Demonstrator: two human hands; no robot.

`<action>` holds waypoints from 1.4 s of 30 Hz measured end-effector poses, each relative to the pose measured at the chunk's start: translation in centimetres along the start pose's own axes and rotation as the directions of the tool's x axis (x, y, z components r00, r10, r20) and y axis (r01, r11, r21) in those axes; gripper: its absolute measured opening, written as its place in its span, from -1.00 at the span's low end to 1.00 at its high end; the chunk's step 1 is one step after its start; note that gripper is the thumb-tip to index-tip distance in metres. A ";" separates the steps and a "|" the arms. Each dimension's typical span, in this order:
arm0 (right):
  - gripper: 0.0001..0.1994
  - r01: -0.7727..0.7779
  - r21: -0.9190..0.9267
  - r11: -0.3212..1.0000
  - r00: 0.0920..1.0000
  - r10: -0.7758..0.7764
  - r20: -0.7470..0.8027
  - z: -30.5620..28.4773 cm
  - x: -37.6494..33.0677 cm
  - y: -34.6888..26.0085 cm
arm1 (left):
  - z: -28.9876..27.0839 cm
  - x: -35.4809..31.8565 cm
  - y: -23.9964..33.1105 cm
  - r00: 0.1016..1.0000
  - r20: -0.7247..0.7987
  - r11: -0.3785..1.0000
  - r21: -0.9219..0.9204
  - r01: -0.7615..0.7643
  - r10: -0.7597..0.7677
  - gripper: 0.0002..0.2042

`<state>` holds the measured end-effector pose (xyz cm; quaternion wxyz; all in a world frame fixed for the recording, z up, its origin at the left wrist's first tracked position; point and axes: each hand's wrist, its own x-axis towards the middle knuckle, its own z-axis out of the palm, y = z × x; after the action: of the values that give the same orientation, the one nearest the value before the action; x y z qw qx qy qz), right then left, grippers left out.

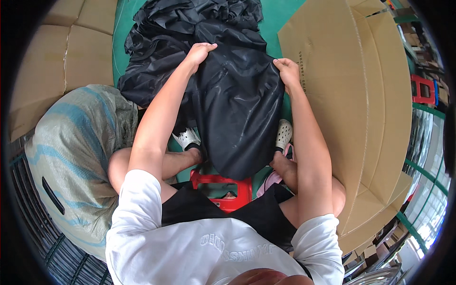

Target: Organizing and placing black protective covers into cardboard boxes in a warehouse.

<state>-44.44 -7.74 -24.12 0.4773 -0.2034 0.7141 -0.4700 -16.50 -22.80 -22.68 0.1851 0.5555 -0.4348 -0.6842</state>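
Note:
Both my arms reach forward over a large piece of thin black fabric [237,104]. My left hand [199,53] pinches its upper part between thumb and fingers. Off to the right, my right hand [288,72] grips the fabric's right edge. Between the two hands the cloth is stretched fairly smooth, and its lower end hangs down in a rounded fold between my legs. Beyond it lies a crumpled heap of the same black fabric [161,42] on the green floor.
I sit on a red plastic stool [243,192]. A stuffed woven sack [76,156] with blue stripes stands at my left, near cardboard boxes [42,57]. A large open cardboard box [332,109] rises close on my right. Green floor [124,23] shows around the fabric.

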 end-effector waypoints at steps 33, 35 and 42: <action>-0.59 -0.255 -0.125 0.959 0.888 0.181 -0.422 -2.7 -23.7 13.3 | 4.2 -23.9 -27.2 0.810 -0.582 0.996 -0.092 0.020 -0.070 -0.72; -0.55 -0.348 -0.119 0.930 0.847 0.257 -0.464 -2.1 -25.8 12.8 | 4.3 -25.1 -28.3 0.729 -0.679 0.996 -0.087 0.037 -0.087 -0.75; -0.50 -0.540 -0.022 0.841 0.662 0.408 -0.628 -3.2 -27.8 15.8 | 7.8 -29.0 -26.5 0.606 -0.761 0.890 0.083 0.448 -0.234 -0.64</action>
<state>-31.92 21.84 -23.86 0.3080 0.1021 0.9000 -0.2911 -8.50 16.21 -26.48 0.1319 0.8744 -0.2960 -0.3612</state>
